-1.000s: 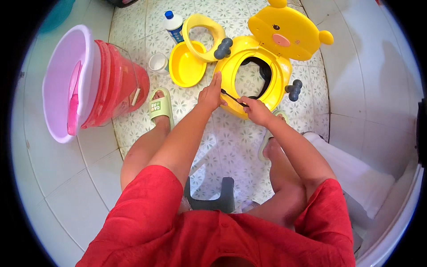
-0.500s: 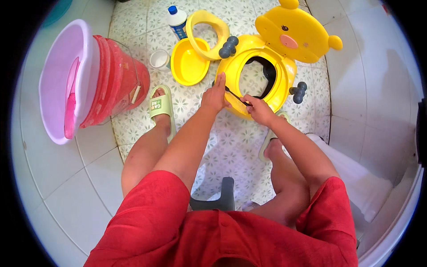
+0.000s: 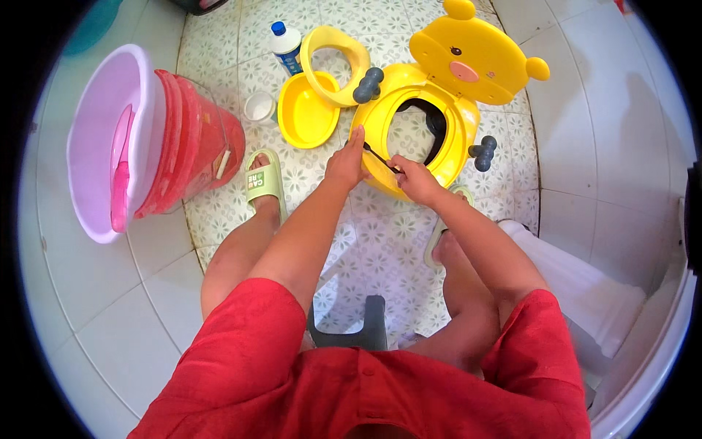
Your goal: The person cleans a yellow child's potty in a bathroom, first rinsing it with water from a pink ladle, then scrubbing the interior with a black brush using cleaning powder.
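My right hand (image 3: 413, 180) is closed around a thin black brush-like tool (image 3: 380, 157), whose far end lies on the near left rim of a yellow child's potty seat (image 3: 380, 121). My left hand (image 3: 346, 162) rests against the outer left side of that seat, its fingers stretched out. The potty's animal-shaped lid (image 3: 468, 66) is raised at the back, with a pink snout and round ears. A dark lining shows inside its round opening. Grey knobbly handles (image 3: 482, 153) stick out at its sides.
Left of the potty are a yellow bowl (image 3: 307, 121), a yellow ring seat (image 3: 358, 55), a white cup (image 3: 259, 107) and a blue-capped bottle (image 3: 286, 45). A red bucket (image 3: 194, 139) with a lilac basin (image 3: 88, 175) stands farther left. Tiled walls flank me; a dark stool (image 3: 374, 322) is beneath me.
The view has shifted slightly, so the scene sits a little differently. My right hand and the black tool have moved slightly along the potty's rim; my left hand keeps its place.
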Tool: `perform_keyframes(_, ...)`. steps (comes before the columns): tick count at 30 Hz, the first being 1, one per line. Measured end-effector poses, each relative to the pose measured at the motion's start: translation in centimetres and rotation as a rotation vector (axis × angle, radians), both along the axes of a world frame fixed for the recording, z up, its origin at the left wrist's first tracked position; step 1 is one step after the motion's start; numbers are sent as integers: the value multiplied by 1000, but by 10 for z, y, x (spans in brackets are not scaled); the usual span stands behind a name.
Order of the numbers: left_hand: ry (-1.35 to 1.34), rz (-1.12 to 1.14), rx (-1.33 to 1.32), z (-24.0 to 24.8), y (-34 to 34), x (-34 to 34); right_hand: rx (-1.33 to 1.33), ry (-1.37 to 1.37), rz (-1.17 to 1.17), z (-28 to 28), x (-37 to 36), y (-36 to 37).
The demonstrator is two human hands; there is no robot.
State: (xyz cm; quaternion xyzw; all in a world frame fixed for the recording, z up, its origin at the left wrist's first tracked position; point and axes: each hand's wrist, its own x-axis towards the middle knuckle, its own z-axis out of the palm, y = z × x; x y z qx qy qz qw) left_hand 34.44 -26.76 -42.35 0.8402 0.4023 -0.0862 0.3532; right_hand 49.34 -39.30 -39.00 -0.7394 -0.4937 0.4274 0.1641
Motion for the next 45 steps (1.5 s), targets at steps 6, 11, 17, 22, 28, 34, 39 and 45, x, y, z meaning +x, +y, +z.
perform_keyframes(6,-29,-5,20,1,2,-7,75,-40,199,-2,18,-51)
perform_keyframes(11,-4,3,26,2,0,-6,-63,-26,192,0,21,-47)
perform_keyframes(17,95,-10,45,12,-3,8,102,70,28,-16,6,-13)
perform_keyframes(22,5,-36,189,2,-9,-8,50,-1,210,-2,24,-59)
perform_keyframes(28,-30,-44,139,9,-10,-2,-2,39,142,6,17,-39)
perform_keyframes(34,-50,-14,174,4,-12,0,63,52,73,-12,9,-32)
perform_keyframes(39,-5,6,198,2,-10,-4,-124,-24,177,8,26,-55)
perform_keyframes(45,78,-16,115,11,-9,4,73,71,133,-2,12,-28)
